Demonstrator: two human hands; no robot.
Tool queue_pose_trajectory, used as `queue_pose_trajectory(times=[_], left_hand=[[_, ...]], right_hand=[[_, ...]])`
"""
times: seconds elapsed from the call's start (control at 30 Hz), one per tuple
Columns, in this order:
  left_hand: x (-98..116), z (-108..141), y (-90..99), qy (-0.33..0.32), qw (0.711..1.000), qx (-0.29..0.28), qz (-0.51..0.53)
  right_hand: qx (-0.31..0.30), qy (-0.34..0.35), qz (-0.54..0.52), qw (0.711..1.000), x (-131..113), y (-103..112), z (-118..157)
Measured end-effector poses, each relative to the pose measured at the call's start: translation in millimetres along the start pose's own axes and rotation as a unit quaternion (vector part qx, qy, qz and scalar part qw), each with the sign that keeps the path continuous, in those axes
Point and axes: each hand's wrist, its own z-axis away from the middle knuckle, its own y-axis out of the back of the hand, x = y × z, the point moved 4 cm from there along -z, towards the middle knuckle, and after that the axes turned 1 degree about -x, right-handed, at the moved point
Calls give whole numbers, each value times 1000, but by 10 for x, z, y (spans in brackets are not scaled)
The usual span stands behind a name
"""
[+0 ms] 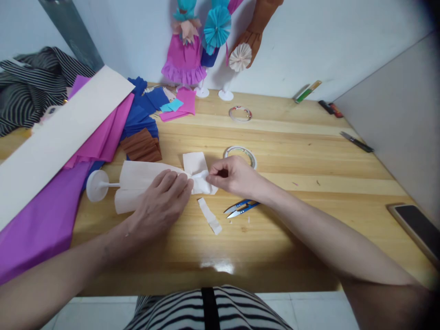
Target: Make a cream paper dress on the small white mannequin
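Observation:
A cream crepe-paper dress [137,176] lies sideways on the table, with a white round-footed stand [97,185] sticking out of its left end. My left hand [163,195] rests over the dress, its closed fingers curved round the narrow gathered waist; the thumb is hidden. At the right end, a white crumpled top part [201,182] lies against a square cream paper piece [194,161]. My right hand [233,174] pinches the edge of that top part between thumb and forefinger. Just below lie a loose cream paper strip [209,216] and blue thread snips [240,208], partly under my right forearm.
Two tape rolls [240,113] lie beyond my right hand. Folded blue paper [139,119], brown paper [141,144] and a long cream sheet [68,133] cover the left. Finished paper dresses [184,55] stand against the wall. A utility knife [357,142] and phone [415,229] lie right.

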Motion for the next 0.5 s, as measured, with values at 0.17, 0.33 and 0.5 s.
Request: queue_pose_trajectory(times=[0.17,0.33,0.5], left_hand=[[6,10,-15,-2,1000,6,-13],[1,28,-38,-3,1000,1,-4],[-2,22,-28,-3,1000,1,0]], right_hand=[[-26,-27,5,999,11,27,-65],[-50,-31,14,998,57,27,-99],[-39,-31,12,999,111,80,-130]])
